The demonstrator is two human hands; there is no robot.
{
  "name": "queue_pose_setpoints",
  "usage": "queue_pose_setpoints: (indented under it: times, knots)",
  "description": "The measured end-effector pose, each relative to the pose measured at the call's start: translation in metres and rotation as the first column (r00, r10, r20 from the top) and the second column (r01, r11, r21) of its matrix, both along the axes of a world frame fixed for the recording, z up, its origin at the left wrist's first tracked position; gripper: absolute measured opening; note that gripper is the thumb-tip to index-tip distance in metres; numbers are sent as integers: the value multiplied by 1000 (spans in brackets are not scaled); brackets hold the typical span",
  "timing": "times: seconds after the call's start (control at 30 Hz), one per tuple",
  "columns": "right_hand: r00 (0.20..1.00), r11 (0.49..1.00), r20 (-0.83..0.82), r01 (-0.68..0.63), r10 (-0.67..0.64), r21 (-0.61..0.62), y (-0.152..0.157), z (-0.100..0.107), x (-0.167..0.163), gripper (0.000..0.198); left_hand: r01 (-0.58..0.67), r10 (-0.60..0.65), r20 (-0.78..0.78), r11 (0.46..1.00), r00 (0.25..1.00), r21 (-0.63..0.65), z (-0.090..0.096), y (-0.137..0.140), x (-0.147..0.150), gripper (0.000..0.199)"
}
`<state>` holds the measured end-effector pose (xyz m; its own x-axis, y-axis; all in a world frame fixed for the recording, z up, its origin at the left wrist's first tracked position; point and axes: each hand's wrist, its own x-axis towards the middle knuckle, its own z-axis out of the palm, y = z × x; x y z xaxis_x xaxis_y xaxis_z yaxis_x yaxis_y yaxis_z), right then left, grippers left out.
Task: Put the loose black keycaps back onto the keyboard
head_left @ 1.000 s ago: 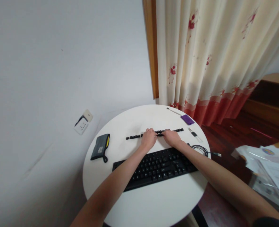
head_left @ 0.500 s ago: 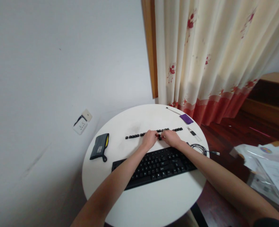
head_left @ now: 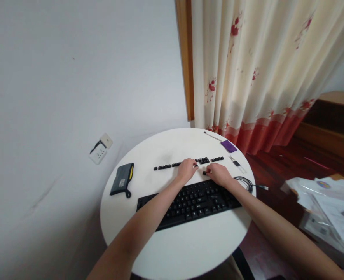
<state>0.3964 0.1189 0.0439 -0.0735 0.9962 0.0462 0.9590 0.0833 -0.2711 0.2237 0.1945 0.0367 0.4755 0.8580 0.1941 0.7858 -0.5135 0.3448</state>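
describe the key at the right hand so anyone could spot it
On the round table, find the keyboard. Just beyond its far edge, the right hand has a small black key at its fingertips. It sits nearer the keyboard than the row of keys does.

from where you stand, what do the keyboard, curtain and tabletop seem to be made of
Keyboard: probably plastic, judging by its dull black, moulded look. Curtain: fabric with a soft, matte finish, shown by its hanging folds. Tabletop: smooth, white and even, perhaps laminate or painted board.
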Motion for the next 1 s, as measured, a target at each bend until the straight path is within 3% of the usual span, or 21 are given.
queue_pose_setpoints:
  times: [0.23, 0.5, 0.77, 1.0]
  knots:
    - [999, 999, -44, -2, 4, 33, -4, -1, 0, 10, 75, -73, 57, 996, 996, -42, 8, -8, -5, 15]
    - [983, 989, -170, -36, 61, 147, -9, -3, -5, 9, 224, -220, 87, 973, 972, -49, 33, -68, -49, 13]
    - [875, 959, -430, -119, 224, 257, -36, 5, -17, 11, 291, -290, 31, 954, 957, -77, 30, -93, -67, 15]
    - [825, 943, -468, -220, 316, 249, -51, -1, -19, 11, 275, -273, 56, 960, 960, -43, 21, -95, -65, 14]
